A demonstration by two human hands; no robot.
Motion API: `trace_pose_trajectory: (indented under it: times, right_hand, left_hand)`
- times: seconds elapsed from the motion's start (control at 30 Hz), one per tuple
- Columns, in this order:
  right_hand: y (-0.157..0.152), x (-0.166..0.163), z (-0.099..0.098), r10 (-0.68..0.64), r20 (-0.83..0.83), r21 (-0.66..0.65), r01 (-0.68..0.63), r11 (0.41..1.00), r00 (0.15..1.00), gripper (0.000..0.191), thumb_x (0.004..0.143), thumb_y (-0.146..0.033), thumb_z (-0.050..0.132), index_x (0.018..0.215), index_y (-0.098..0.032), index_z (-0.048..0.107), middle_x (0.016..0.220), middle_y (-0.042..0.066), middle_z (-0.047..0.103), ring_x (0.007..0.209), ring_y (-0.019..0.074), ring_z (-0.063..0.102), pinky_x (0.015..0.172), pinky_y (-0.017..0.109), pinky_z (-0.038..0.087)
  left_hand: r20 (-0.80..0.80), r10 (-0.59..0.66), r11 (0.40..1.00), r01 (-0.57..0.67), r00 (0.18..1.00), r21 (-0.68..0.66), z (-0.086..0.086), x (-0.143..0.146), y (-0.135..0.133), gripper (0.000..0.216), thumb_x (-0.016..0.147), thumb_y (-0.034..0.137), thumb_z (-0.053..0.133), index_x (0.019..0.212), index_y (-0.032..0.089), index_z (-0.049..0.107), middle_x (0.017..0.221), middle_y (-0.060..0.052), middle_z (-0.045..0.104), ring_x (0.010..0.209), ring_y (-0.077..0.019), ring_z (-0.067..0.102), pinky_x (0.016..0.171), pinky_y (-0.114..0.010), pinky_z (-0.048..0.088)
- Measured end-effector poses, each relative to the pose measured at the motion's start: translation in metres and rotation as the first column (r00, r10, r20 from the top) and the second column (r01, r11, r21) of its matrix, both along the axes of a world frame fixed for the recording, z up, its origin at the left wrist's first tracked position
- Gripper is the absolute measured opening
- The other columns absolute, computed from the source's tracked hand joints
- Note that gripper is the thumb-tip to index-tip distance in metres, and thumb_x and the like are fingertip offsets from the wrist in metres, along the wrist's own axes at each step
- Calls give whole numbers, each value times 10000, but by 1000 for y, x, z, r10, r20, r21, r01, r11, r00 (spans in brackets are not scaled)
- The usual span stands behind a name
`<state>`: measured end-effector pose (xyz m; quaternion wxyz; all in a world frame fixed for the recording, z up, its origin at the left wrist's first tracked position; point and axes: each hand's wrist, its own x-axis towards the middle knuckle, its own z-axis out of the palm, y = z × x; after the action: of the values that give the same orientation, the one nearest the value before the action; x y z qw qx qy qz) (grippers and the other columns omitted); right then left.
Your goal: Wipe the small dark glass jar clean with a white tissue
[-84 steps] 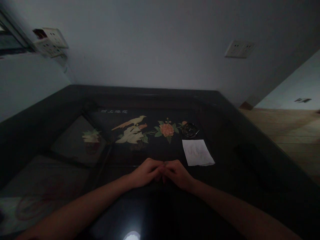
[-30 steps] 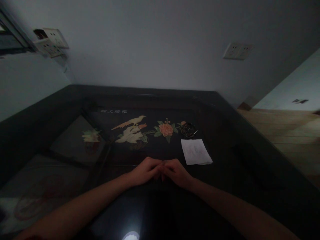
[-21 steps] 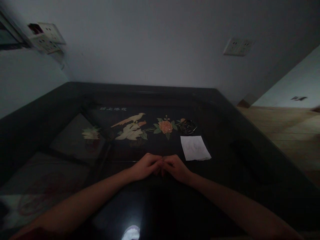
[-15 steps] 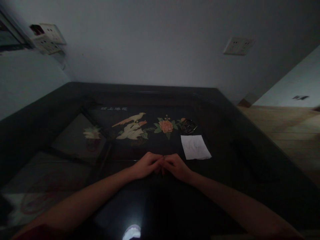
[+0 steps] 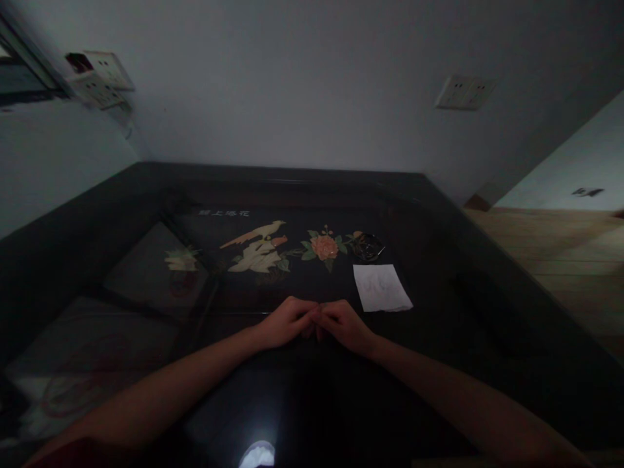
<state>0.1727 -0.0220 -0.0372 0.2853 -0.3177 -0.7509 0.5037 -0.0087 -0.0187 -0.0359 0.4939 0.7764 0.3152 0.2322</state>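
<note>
My left hand [image 5: 286, 322] and my right hand [image 5: 345, 325] rest together on the dark glossy tabletop [image 5: 414, 390], fingers closed and touching at the middle. No object shows between them, though the undersides of the fingers are in shadow. Just beyond my right hand lies a white sheet of paper [image 5: 383, 288] with faint marks on it. Behind the paper sits a small dark, shiny round thing [image 5: 368, 247]; its kind is too dim to make out.
The tabletop bears a picture of a bird [image 5: 260, 234] and an orange flower [image 5: 324, 247]. A dark long shape [image 5: 492, 312] lies at the right. The table's back edge meets a pale wall with sockets [image 5: 465, 92]. Wooden floor [image 5: 570, 253] shows at the right.
The view has shifted very slightly. My hands stay together in the same place, and the paper and round thing have not moved.
</note>
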Motion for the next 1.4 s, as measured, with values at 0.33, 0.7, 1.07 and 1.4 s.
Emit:
trace_pose_trajectory:
  times: [0.33,0.7,1.07,1.4]
  right_hand:
    - [0,0,-3,-5,29,0,5,1000,1000,626,921,-625,363,564,-171,606,647,43,683,638,140,633,660,249,467]
    - [-3,-2,5,-22,-12,1,22,1000,1000,556,903,-617,426,681,-159,649,595,0,617,544,113,561,571,226,427]
    - [14,29,31,-122,108,332,79,940,987,497,946,-552,388,749,-169,638,751,40,628,725,157,585,676,270,432]
    - [21,117,11,-538,125,524,405,749,833,231,930,-371,501,877,-190,633,889,69,635,817,200,592,714,313,482]
  left_hand:
    - [-17,23,999,-22,1000,39,-3,-1,2,579,950,560,311,681,134,596,541,5,552,518,-90,520,558,-190,393]
    - [18,159,986,-160,987,43,-5,0,1,438,945,448,385,618,169,468,541,25,529,514,-95,506,531,-199,373]
    - [-203,284,933,-221,937,285,11,13,0,243,932,284,406,782,182,568,724,2,606,673,-134,562,627,-236,407]
    - [46,481,836,-474,875,278,-4,76,85,405,760,171,634,1154,147,545,1175,-126,596,1097,-232,576,916,-374,481]
